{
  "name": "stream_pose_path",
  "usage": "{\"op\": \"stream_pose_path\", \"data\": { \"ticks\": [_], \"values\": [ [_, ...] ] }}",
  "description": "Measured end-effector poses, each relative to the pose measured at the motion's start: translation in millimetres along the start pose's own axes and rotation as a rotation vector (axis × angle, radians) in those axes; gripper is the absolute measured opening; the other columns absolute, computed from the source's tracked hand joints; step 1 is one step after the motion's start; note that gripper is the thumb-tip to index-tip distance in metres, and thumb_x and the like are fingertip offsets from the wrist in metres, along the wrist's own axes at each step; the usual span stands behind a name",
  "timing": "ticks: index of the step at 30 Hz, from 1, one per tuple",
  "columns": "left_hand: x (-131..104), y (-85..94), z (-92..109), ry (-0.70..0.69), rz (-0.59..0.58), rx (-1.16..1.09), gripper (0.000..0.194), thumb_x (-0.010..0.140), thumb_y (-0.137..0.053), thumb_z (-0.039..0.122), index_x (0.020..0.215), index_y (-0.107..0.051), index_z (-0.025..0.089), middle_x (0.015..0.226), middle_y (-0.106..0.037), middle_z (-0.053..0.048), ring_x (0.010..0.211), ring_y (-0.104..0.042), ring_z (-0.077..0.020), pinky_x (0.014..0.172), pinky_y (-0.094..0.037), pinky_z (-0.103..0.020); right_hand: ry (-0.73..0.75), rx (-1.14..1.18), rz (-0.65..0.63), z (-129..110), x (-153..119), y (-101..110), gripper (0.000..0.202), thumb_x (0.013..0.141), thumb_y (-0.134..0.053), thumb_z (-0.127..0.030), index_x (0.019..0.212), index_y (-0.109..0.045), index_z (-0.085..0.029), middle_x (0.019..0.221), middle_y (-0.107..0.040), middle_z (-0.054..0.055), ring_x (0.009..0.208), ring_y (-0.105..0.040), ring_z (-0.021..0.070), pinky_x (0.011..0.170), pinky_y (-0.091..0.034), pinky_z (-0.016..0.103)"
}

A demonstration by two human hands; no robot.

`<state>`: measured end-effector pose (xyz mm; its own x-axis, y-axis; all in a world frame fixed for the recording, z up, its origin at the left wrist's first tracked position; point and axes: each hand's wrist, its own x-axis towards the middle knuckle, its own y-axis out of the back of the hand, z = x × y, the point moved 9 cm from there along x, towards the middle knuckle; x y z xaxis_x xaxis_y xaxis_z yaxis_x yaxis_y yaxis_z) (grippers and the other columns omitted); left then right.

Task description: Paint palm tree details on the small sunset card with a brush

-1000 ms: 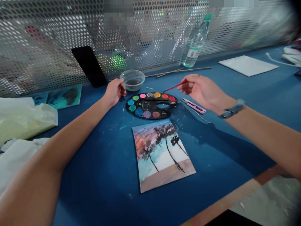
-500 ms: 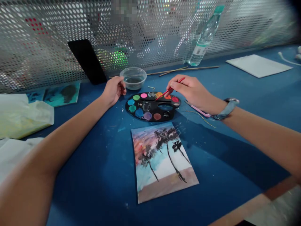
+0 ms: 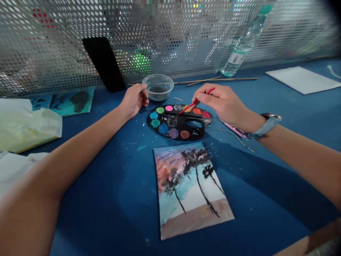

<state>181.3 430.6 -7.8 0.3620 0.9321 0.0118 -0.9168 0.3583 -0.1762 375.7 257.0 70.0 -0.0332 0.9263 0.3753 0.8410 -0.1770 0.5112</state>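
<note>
My right hand (image 3: 222, 103) pinches a thin red paintbrush (image 3: 198, 101), whose tip is at the upper middle of a black oval palette (image 3: 183, 124) with several round paint wells. My left hand (image 3: 135, 101) rests beside a clear plastic bowl (image 3: 157, 93) of dark liquid, its fingers curled in and nothing visible in them. Below the palette lies a small painting (image 3: 190, 192) of dark palm trees under a pink and blue sky, with a brown ground strip.
A black phone (image 3: 103, 64) and a water bottle (image 3: 243, 46) lean on the perforated metal screen. Thin sticks (image 3: 229, 79) lie behind the palette. At the right is a white panel (image 3: 303, 80); at the left, a teal painting (image 3: 74, 102) and crumpled tissue (image 3: 39, 122).
The camera view has shifted, so the table's objects appear farther right. Both hands keep nearly the same places beside the bowl and over the palette, with the brush still held.
</note>
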Motion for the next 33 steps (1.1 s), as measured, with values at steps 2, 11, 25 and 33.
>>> {"op": "stream_pose_path", "data": {
  "ticks": [2,11,25,33],
  "values": [
    [-1,-0.4,0,0.012,0.007,0.005,0.032,0.095,-0.05,0.021,0.064,-0.044,0.019,0.055,-0.05,0.001,0.042,-0.048,-0.0106,0.041,-0.037,-0.022,-0.022,-0.017,0.018,6,6,3,0.024,0.096,-0.058,-0.025,0.076,-0.07,-0.026,0.086,-0.072,0.002,0.09,-0.067,0.0203,0.091,-0.048,0.04],
    [-2,-0.4,1,0.009,-0.002,0.003,0.03,0.09,-0.058,0.025,0.065,-0.042,0.02,0.056,-0.05,0.002,0.042,-0.049,-0.0106,0.04,-0.037,-0.022,-0.071,-0.02,0.023,30,23,3,0.021,0.093,-0.063,-0.036,0.075,-0.071,-0.029,0.083,-0.074,0.002,0.087,-0.065,0.0235,0.094,-0.048,0.043],
    [-1,0.1,1,-0.009,-0.012,-0.007,0.029,0.088,-0.055,0.023,0.063,-0.042,0.02,0.054,-0.05,0.001,0.042,-0.048,-0.012,0.039,-0.037,-0.023,0.022,-0.331,-0.033,9,35,-11,0.029,0.095,-0.054,-0.031,0.069,-0.065,-0.027,0.079,-0.074,0.002,0.079,-0.063,0.023,0.099,-0.039,0.05],
    [0,0.1,1,-0.015,-0.018,-0.008,0.03,0.087,-0.059,0.025,0.063,-0.041,0.02,0.055,-0.05,0.001,0.042,-0.049,-0.0118,0.039,-0.037,-0.022,0.028,-0.393,-0.015,9,39,-11,0.032,0.096,-0.055,-0.034,0.066,-0.063,-0.027,0.074,-0.071,0.002,0.08,-0.06,0.0233,0.107,-0.027,0.057]
  ]
}}
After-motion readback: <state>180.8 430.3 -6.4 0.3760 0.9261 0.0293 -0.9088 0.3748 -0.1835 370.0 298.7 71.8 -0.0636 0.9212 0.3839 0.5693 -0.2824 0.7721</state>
